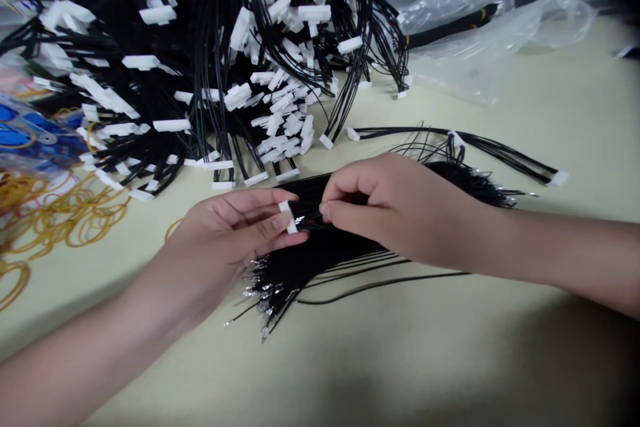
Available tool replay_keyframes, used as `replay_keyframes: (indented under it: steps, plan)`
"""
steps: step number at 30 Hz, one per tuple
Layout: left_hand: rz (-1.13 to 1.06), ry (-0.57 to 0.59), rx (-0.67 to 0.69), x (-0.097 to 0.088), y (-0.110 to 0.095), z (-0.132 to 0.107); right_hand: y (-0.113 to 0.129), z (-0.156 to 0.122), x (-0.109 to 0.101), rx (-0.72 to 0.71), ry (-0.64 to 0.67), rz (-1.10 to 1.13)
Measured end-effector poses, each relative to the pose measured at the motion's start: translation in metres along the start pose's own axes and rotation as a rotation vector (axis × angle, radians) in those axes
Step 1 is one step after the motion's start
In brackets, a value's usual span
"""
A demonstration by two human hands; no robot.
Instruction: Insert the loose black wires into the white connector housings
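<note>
My left hand (235, 230) pinches a small white connector (289, 216) between thumb and fingers. My right hand (395, 203) is closed in a pinch on thin black wires (307, 210) that run into that connector. Both hands hover over a loose bundle of black wires with bare metal tips (280, 280) lying on the pale table (400, 360). A finished harness with white end plugs (500, 153) lies just beyond my right hand.
A big heap of black wire harnesses with white connectors (225, 60) fills the far left and centre. Yellow rubber bands (65, 213) are scattered at the left, beside a blue packet (30, 133). A crumpled clear plastic bag (490, 33) lies at the far right.
</note>
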State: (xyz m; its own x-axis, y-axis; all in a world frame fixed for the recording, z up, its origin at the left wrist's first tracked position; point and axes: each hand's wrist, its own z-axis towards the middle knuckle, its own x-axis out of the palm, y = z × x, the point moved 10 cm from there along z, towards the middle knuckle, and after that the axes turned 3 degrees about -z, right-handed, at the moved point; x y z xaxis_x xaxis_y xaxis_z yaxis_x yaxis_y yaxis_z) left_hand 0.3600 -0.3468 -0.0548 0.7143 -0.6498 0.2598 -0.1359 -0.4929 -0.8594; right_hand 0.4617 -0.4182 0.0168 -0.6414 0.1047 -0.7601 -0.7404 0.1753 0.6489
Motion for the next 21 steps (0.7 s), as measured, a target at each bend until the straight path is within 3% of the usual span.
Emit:
replay_keyframes:
  steps: [21]
  plan:
    - [0.072, 0.031, 0.035, 0.0003, -0.0006, -0.0013, 0.0038, -0.0009, 0.0055, -0.058, -0.020, -0.022]
